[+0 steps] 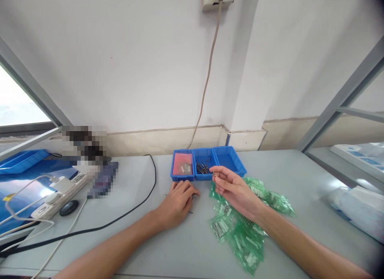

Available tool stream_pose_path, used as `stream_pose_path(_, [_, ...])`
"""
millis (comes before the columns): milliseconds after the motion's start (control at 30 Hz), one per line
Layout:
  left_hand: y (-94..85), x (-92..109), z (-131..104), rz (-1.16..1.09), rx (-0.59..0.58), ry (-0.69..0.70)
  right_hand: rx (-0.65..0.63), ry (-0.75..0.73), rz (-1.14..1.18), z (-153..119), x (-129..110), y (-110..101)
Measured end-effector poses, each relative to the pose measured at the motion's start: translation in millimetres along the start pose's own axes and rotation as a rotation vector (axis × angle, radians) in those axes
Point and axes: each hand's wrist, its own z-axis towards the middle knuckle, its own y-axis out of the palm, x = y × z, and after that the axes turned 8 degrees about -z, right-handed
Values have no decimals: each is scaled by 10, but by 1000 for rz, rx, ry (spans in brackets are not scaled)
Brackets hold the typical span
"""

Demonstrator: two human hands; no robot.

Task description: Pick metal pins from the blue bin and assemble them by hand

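Observation:
My left hand [179, 203] rests palm down on the grey table, fingers curled over several thin metal pins that stick out at its sides. My right hand [232, 187] is raised in front of the blue bins, thumb and forefinger pinched on a small metal pin [214, 174]. Dark metal pins [203, 168] lie in the middle blue bin [204, 177]. In the left blue bin [182, 178] is a pink sheet with a small clear bag on it. The right blue bin [229, 159] shows no parts. Green plastic bags [246, 243] of pins lie beneath and beside my right forearm.
A black cable [120, 216] curves across the left of the table [150, 255]. A power strip [57, 197] with plugs and a round black object [69, 207] are farther left. A clear plastic package [360, 209] lies at the right.

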Motion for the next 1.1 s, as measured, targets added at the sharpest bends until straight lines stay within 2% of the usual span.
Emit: stream_pose_path(1100, [-14,19,-2,-18,6,-1,-9,18,40,27,83,-20])
